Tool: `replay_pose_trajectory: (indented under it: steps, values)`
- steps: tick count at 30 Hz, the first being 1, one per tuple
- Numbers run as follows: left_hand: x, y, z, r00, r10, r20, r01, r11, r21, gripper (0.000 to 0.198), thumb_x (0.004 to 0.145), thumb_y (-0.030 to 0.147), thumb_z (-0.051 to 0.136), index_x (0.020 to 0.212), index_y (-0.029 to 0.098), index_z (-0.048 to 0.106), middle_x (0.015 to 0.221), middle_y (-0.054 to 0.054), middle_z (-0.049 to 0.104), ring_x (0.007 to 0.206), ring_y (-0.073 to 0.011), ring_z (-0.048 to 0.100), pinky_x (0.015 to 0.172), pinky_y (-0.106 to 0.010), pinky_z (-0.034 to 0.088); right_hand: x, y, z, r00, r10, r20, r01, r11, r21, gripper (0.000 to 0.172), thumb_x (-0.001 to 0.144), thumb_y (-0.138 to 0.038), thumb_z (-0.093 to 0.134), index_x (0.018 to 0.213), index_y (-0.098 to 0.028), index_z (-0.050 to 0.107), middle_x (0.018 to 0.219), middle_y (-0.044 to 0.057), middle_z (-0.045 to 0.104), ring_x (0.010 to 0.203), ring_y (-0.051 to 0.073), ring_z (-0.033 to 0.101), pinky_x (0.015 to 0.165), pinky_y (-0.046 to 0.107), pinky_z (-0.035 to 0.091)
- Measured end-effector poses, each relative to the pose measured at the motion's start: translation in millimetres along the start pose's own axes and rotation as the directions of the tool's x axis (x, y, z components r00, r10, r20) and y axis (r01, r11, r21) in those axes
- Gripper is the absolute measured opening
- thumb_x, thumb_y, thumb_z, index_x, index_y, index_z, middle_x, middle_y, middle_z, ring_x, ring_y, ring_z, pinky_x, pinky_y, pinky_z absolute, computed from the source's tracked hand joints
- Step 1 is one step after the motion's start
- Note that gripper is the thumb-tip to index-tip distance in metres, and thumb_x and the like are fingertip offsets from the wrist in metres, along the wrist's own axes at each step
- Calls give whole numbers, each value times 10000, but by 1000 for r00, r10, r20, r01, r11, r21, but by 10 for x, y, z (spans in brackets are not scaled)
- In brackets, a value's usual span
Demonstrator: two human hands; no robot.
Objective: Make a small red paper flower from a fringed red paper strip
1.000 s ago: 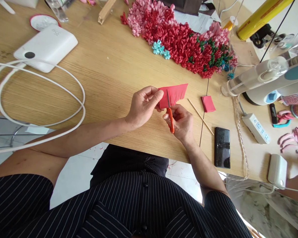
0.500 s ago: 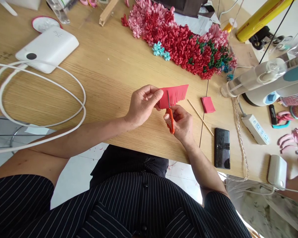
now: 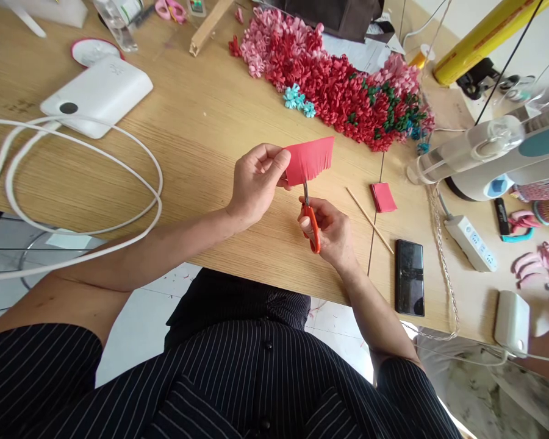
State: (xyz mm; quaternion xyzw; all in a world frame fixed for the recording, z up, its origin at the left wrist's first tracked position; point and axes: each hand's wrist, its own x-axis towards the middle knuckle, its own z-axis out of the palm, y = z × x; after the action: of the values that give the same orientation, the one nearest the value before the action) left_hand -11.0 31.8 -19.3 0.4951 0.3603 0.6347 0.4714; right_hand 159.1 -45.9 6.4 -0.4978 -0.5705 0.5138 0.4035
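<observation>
Both hands have shifted: my left hand (image 3: 256,183) pinches the red sheet (image 3: 308,160) higher now, and my right hand (image 3: 332,235) grips the scissors (image 3: 311,227) lower, tips at its edge.

No legible txt, labels, nos. or brands anywhere in view.

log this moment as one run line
left hand: holds red fringed strip | right hand: holds orange-handled scissors | blades: at strip's lower edge

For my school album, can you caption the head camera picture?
Left hand holds red fringed strip while right hand snips with orange scissors.
</observation>
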Motion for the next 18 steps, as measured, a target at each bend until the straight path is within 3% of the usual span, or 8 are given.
replay_pose_trajectory:
  steps: [18]
  values:
    - [-47, 6, 18, 999, -15, 37, 18, 998, -68, 440, 937, 638, 717, 898, 206, 645, 799, 16, 690, 686, -97, 705, 627, -219, 614, 17, -51, 44, 999, 34, 2, -34, 997, 74, 660, 669, -631, 926, 1106, -197, 688, 739, -67, 599, 605, 65, 490, 584, 263, 415]
